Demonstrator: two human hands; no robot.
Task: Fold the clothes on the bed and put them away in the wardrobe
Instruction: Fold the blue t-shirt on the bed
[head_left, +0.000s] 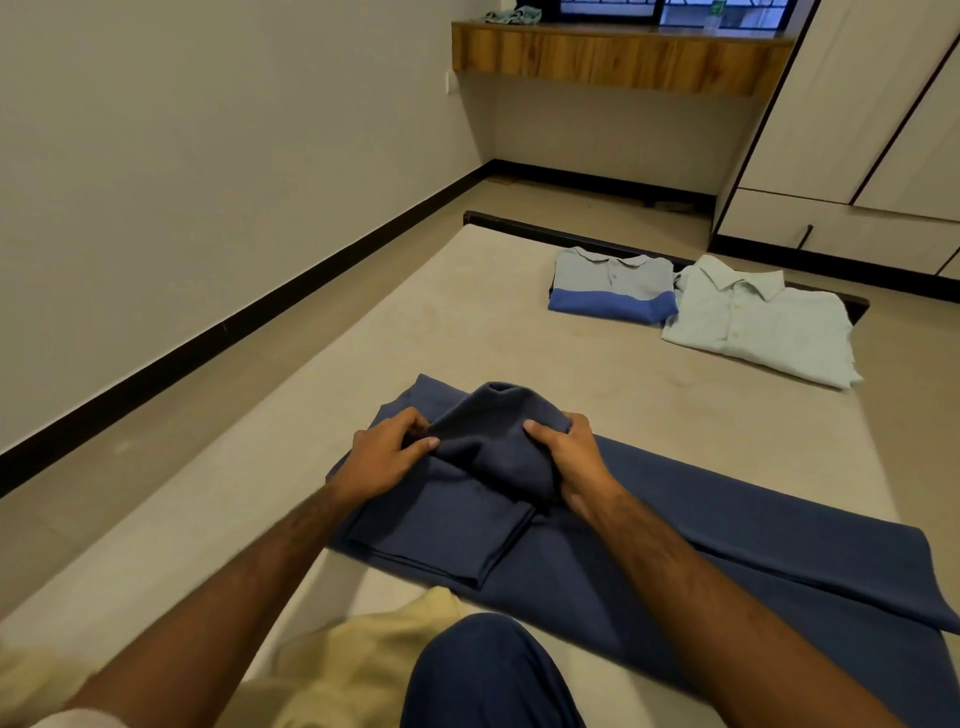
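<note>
Both hands grasp one raised fold of the navy trousers (649, 525): the left hand (387, 457) pinches its left side, the right hand (574, 457) curls round its right side. These trousers lie across the near part of the bed (441, 322) (partly folded at their left end). Near the far right corner, a folded grey-and-blue polo (613, 288) touches a folded pale green shirt (758, 322). Beyond that corner stands the wardrobe (857, 104).
</note>
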